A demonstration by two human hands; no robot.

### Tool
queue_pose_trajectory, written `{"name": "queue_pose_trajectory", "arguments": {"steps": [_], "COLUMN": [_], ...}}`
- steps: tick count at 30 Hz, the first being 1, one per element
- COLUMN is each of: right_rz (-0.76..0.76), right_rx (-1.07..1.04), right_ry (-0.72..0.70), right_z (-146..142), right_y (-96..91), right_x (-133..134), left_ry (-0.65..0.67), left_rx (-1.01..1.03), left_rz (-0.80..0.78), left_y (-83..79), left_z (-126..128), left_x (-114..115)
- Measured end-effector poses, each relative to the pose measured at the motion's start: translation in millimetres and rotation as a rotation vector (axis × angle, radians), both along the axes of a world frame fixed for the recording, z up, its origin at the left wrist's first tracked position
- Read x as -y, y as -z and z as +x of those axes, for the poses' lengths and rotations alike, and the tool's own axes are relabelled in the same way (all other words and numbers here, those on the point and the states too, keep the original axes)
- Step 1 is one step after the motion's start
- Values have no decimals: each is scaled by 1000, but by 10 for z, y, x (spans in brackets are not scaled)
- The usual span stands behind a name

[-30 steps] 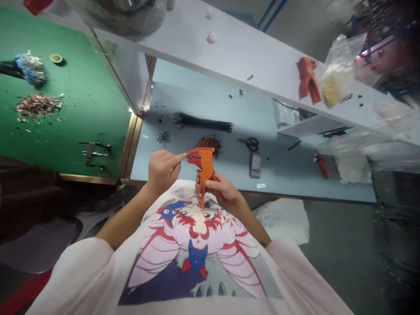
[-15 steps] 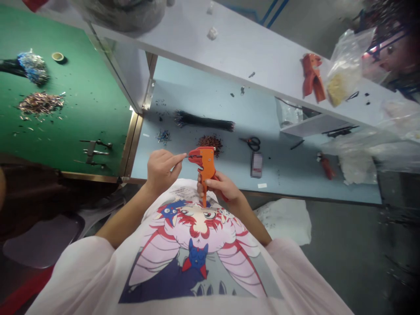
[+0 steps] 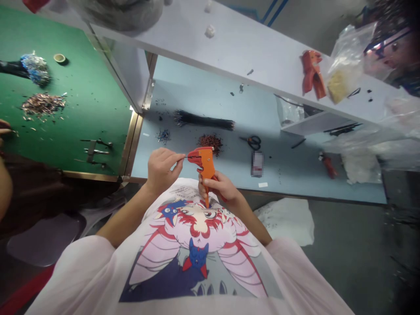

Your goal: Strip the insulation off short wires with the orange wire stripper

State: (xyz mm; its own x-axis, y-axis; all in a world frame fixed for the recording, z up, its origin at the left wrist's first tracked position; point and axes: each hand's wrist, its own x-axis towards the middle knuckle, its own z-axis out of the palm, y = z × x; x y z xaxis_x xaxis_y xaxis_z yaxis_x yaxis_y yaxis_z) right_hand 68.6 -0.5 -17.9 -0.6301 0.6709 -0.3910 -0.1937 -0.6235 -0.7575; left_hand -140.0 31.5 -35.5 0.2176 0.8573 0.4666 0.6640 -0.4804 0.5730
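My right hand (image 3: 219,187) is wrapped round the handles of an orange wire stripper (image 3: 204,162), held upright in front of my chest. My left hand (image 3: 161,168) pinches a thin dark wire (image 3: 184,157) and holds its end at the stripper's red jaws. On the light blue bench (image 3: 183,105) just beyond lie a bundle of black wires (image 3: 203,121) and a small heap of reddish-brown cut pieces (image 3: 210,141).
Scissors (image 3: 251,141) and a small dark box (image 3: 256,163) lie right of the heap. A second orange stripper (image 3: 311,74) and plastic bags (image 3: 344,65) sit on the white shelf. The green table (image 3: 92,100) at left holds metal scraps and tweezers; another person's arm (image 3: 4,175) shows at the left edge.
My left hand has drawn back slightly from the jaws, with the wire still at them. Another person's arm has come into view at the left edge.
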Motion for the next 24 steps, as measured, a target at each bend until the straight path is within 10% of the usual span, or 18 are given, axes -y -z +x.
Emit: {"name": "queue_pose_trajectory", "arguments": {"steps": [20, 24], "right_rz": [-68, 89], "right_rx": [-131, 167], "right_ry": [-2, -12], "right_z": [90, 242], "right_y": [101, 295], "right_x": [-16, -103], "left_ry": [-28, -75], "left_rx": [-70, -47], "left_rz": [-28, -27], "left_y": [-39, 6], "left_z": [6, -50], "left_x": [-51, -62]}}
